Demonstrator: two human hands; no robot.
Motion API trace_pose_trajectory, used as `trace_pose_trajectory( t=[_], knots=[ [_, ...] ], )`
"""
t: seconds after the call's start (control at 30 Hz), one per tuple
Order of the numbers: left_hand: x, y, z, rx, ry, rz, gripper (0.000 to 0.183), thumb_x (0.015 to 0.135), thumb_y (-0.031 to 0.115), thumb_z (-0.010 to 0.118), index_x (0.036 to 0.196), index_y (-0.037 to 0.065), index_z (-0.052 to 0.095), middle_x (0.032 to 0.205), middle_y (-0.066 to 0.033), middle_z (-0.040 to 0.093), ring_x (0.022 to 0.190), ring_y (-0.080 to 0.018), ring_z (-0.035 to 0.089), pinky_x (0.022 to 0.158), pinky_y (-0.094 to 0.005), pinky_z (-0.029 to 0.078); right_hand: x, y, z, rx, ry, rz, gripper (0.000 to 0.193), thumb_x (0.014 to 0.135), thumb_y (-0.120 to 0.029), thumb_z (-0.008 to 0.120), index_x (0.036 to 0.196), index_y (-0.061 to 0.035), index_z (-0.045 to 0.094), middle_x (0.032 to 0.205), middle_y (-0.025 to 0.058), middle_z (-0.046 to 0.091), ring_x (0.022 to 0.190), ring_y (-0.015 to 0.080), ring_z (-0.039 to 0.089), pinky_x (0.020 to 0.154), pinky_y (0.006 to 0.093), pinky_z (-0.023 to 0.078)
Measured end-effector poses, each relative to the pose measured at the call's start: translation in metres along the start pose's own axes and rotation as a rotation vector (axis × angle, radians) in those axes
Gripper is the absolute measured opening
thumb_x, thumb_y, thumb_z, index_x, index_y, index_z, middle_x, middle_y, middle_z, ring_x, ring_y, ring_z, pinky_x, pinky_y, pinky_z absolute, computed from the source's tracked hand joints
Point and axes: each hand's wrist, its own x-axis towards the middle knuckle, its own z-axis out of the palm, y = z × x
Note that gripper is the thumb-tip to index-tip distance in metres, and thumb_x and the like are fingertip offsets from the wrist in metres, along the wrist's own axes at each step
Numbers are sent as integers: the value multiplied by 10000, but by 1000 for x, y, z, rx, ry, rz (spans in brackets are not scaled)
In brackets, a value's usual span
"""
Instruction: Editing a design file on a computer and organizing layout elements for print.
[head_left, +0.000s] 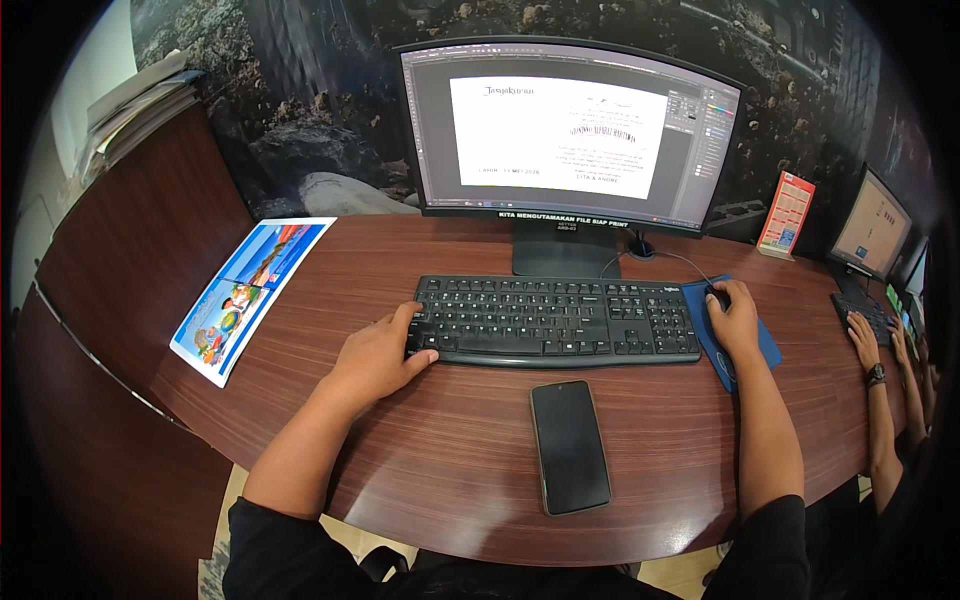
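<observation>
My left hand (pixel 382 350) rests at the left end of a black keyboard (pixel 560 320), its thumb spread over the lower left corner and its fingers by the left-edge keys. It holds nothing. Over a dark mouse (pixel 716 298) my right hand (pixel 735 318) is curled, on a blue mouse pad (pixel 768 345). Beyond the keyboard stands a wide curved monitor (pixel 560 135), showing a white page with dark lettering in an editing window. A phone (pixel 570 447) with a dark screen lies face up in front of the keyboard.
Colourful printed sheets (pixel 250 295) lie on the desk (pixel 430 450) at left, beside a brown partition (pixel 140 190) topped by a paper stack (pixel 140 110). A red desk calendar (pixel 787 215) and second monitor (pixel 872 225) stand at right, where other people's hands (pixel 865 340) work.
</observation>
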Motion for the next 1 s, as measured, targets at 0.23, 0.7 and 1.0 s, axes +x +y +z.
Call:
trace_pose_trajectory(
  t=[0.23,0.7,1.0],
  knots=[
    [-1,-3,-1,8,2,24,687,904,422,711,1425,62,443,1267,-242,650,1139,-414,645,939,-489,517,-1,0,2,14,10,-13,264,838,-122,695,1074,-3,685,1142,186,667,1082,390,640,957,434,503],
    [1,-3,2,71,-43,13,718,887,456,713,1430,73,441,1239,-232,670,1142,-411,649,952,-495,510,-2,2,0,-52,32,133,296,824,-168,672,1095,-50,662,1166,183,645,1116,403,611,960,481,496],
    [15,-12,0,-8,-50,-49,538,949,342,653,1415,133,482,1205,-220,682,1126,-406,653,935,-497,506,-4,2,-4,-146,90,59,247,844,-195,675,1053,-63,678,1163,160,651,1139,375,604,1003,487,451]
  ],
)
